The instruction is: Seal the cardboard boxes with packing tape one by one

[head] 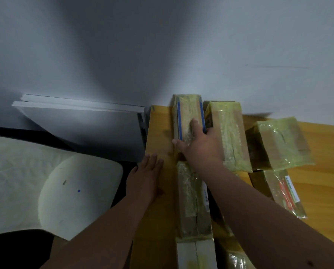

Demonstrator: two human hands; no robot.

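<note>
While the right hand [198,144] lies on top of a blue-edged cardboard box [188,115] at the far left corner of the wooden surface [158,133], its fingers are spread over the taped top, the thumb hooked over the box's left side and the fingertips reaching toward the right edge. Yellowish packing tape covers that box from end to end. The left hand [145,176] rests flat on the bare surface near its left edge, fingers straight and close together, holding nothing.

Just right of the blue-edged box, touching or nearly touching it, stands a second taped box [227,133], also against the far edge. A third taped box [280,142], tilted, sits further right, apart from the second. Nearer the person, a long taped box [191,199] lies in line with the blue-edged one, partly under the right forearm, and beyond its near end a white box [196,255] shows at the bottom of the view. A flat packet with red print [284,193] lies on the right part of the surface.

Off the left edge sit a pale cushion [46,181] and stacked white boards [81,113] against the wall.
</note>
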